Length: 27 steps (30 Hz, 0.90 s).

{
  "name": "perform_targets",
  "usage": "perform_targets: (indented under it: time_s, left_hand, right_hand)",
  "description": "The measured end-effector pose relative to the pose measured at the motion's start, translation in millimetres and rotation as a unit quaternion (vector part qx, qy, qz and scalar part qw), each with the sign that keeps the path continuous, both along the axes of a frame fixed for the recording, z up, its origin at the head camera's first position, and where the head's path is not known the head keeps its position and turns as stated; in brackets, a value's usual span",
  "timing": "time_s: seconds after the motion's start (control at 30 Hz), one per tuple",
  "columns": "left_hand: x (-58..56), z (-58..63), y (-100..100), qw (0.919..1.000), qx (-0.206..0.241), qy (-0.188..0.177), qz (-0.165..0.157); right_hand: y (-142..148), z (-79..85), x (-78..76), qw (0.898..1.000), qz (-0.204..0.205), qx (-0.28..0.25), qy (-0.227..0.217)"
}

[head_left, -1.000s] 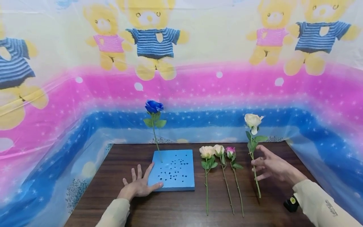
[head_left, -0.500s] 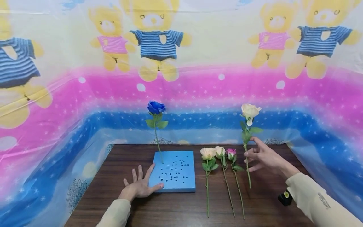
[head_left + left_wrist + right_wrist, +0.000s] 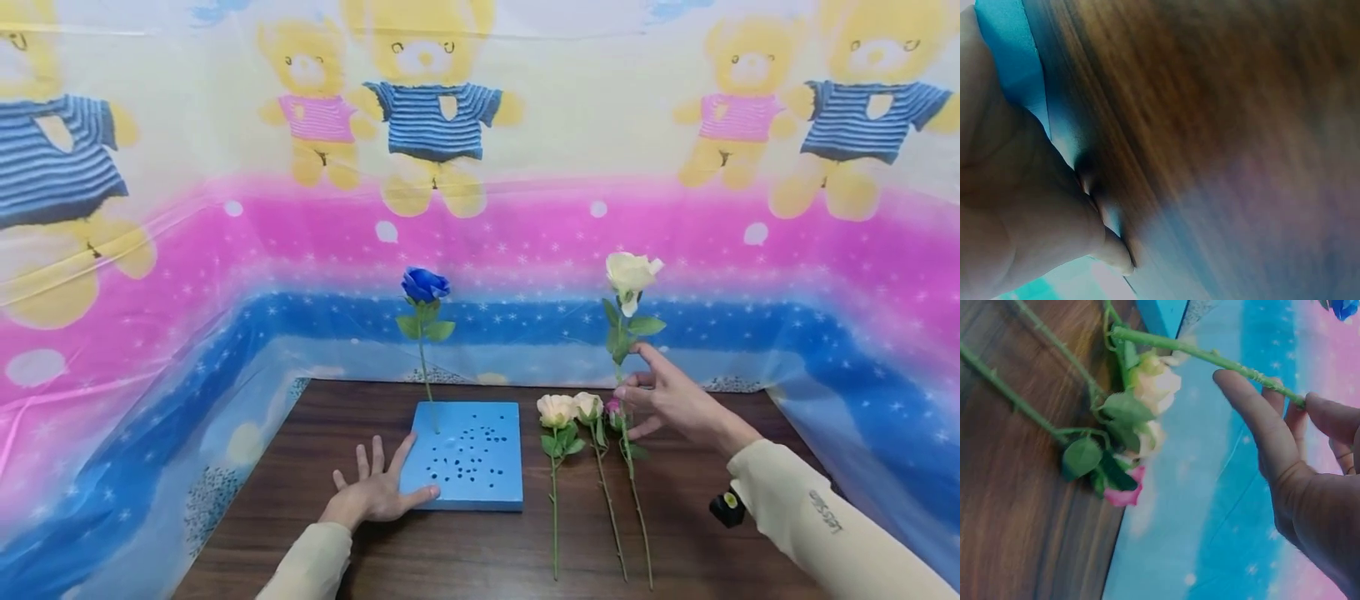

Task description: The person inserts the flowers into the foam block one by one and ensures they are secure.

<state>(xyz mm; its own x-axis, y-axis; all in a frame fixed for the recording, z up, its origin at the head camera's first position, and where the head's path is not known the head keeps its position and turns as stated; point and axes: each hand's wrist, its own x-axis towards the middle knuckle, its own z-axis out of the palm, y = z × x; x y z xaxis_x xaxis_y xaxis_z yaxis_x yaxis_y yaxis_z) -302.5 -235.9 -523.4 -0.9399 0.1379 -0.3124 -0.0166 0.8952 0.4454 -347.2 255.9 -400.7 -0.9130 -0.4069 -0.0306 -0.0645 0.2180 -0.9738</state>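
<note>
My right hand [image 3: 667,400] pinches the green stem [image 3: 1210,357] of a white rose [image 3: 632,275] and holds it upright in the air. In the head view, the rose's lower stem passes in front of the pink rose [image 3: 613,412] on the table. A light blue board [image 3: 495,492] full of small dark holes lies left of the middle. My left hand [image 3: 378,492] rests against its left edge with fingers spread, the thumb on the front corner. Out of the board's back left rises a blue rose [image 3: 425,285], its stem stuck in a hole.
Two cream roses, one [image 3: 557,412] nearer the board and another [image 3: 588,407] beside the pink one, lie with stems toward me on the dark wooden table [image 3: 345,408]. A patterned cloth [image 3: 525,242] hangs behind. A small black object [image 3: 726,508] sits at my right sleeve.
My right hand has carried the white rose leftward and up, from right of the lying flowers to over the pink rose. The left hand stays on the board; the head view has shifted slightly.
</note>
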Motion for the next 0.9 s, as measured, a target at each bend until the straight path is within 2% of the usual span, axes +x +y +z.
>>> perform_targets:
  time_s: [0.2,0.4,0.77,0.9]
  left_hand:
    - [-0.9,-0.8,-1,1.0,0.0,-0.004,0.0]
    - [0.8,0.8,0,1.0,0.002,0.004,-0.001]
    - [-0.1,-2.1,-1,0.9999,-0.008,0.007,0.004]
    - [0.1,-0.6,0,0.9999,-0.006,0.008,0.004]
  right_hand:
    - [-31,-1.2,-11.2,0.998,0.022,-0.025,0.048]
    - [-57,-4.0,-19.8,0.994,0.018,-0.043,0.095]
    - [-98,-4.5,-38.8,0.985,0.023,-0.069,0.156]
    - [-113,-6.2,-43.4,0.983,0.021,-0.074,0.165]
